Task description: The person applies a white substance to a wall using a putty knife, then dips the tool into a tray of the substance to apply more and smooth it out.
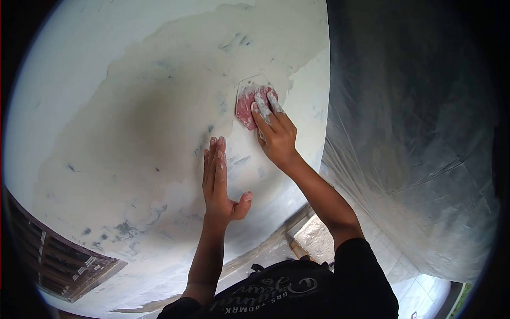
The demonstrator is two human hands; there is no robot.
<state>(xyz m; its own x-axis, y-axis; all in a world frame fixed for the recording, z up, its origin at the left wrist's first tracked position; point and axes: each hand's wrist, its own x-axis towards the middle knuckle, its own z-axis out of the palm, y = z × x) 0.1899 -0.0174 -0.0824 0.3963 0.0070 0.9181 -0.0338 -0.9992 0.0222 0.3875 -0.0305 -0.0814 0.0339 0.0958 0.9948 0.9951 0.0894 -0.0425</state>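
My right hand (273, 125) is closed on a flat red putty scraper (246, 109) smeared with white paste. It presses the scraper against the pale wall (154, 111), and white paste coats several of the fingers. Lower and to the left, my left hand (219, 183) is open, with its fingers stretched upward and its thumb apart. That hand is at the wall surface, holding nothing; whether the palm touches cannot be made out. Around both hands the wall shows a large beige-grey patch with dark scuffs and chips.
Translucent plastic sheeting (409, 133) hangs along the right. A dark wooden slatted frame (58, 260) is set in the wall at lower left. Below, a whitish slab or container (319, 239) is partly hidden by my arm, near pale floor tiles (409, 276).
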